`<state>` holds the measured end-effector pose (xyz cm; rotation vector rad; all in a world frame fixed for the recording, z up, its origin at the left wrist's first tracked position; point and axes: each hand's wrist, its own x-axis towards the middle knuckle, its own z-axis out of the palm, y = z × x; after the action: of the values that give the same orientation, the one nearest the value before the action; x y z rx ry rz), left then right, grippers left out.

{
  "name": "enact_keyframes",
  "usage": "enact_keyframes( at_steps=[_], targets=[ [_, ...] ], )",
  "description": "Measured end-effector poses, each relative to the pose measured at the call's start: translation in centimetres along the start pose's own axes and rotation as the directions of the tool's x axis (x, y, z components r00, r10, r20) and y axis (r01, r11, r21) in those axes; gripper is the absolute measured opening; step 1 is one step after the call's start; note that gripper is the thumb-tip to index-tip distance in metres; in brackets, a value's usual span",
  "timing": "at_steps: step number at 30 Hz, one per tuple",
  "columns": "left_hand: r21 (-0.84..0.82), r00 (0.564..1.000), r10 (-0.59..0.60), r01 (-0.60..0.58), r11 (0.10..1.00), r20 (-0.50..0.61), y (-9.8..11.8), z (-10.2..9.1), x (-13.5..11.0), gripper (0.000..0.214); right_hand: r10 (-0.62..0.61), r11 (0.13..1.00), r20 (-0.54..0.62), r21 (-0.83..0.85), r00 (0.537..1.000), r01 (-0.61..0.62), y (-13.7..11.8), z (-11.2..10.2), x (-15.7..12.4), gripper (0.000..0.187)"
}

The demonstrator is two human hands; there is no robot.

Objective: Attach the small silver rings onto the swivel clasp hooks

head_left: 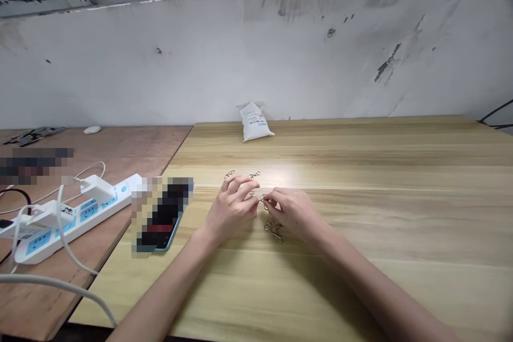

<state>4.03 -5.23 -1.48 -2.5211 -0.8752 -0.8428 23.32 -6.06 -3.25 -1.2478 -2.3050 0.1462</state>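
My left hand and my right hand meet over the light wooden table, fingertips pinched together on a small metal clasp. Both hands rest low on the tabletop. A small heap of similar metal clasps lies just below my right hand. Two more clasps lie separately just beyond my left fingers.
A small white packet leans at the back by the stained white wall. A phone lies at the table's left edge. On the brown table to the left sit a white power strip with chargers and cables, and a white mouse.
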Motion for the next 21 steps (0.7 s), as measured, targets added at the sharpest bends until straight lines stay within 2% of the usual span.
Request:
enact_keyframes(
  at_steps=[4, 7, 13, 18, 21],
  targets=[
    [-0.084, 0.997, -0.079, 0.076, 0.994, -0.026, -0.3, -0.2, 0.1, 0.013, -0.027, 0.994, -0.041, 0.107, 0.999, 0.031, 1.0, -0.5, 0.0, 0.014],
    [-0.125, 0.987, -0.160, 0.158, 0.980, -0.012, -0.5, -0.4, 0.0, 0.011, -0.066, 0.993, -0.120, 0.088, 0.991, 0.077, 1.0, -0.6, 0.0, 0.011],
    [-0.163, 0.938, -0.331, 0.345, 0.925, 0.107, -0.4, -0.5, -0.2, 0.010, -0.212, 0.969, -0.276, -0.181, 0.938, 0.166, -0.2, 0.0, 0.2, 0.015],
    [-0.205, 0.905, -0.398, 0.423, 0.883, 0.153, -0.4, -0.6, -0.1, 0.010, -0.379, 0.893, -0.267, -0.357, 0.886, 0.275, -0.9, 0.1, 0.1, 0.015],
    [-0.280, 0.879, -0.431, 0.474, 0.835, 0.202, -0.6, -0.6, -0.1, 0.009, -0.487, 0.828, -0.263, -0.444, 0.833, 0.343, -1.4, 0.1, -0.1, 0.018]
  ],
)
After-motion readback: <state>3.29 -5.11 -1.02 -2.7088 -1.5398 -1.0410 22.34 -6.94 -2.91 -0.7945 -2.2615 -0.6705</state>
